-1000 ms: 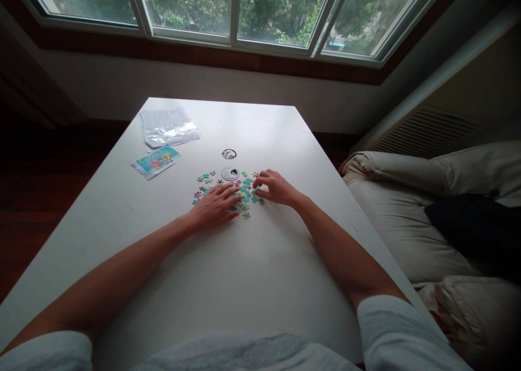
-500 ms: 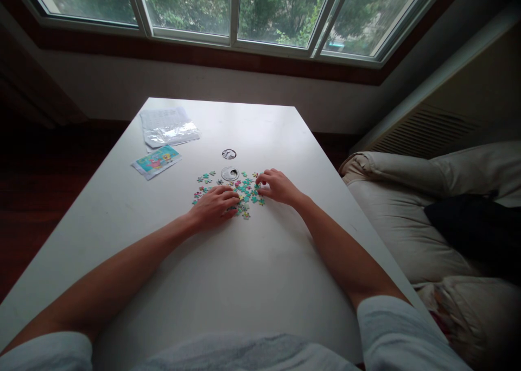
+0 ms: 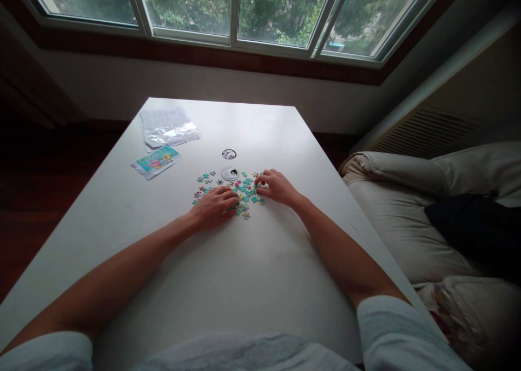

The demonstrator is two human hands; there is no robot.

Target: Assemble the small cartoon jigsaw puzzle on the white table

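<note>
My left hand [image 3: 214,205] and right hand [image 3: 278,186] are loosely curled, can't tell if gripping, and one careless swipe could scatter these puzzle pieces [image 3: 245,199].

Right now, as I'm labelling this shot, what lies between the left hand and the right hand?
In the head view, scattered puzzle pieces, mostly green, lie on the white table between the left hand and the right hand.
</note>
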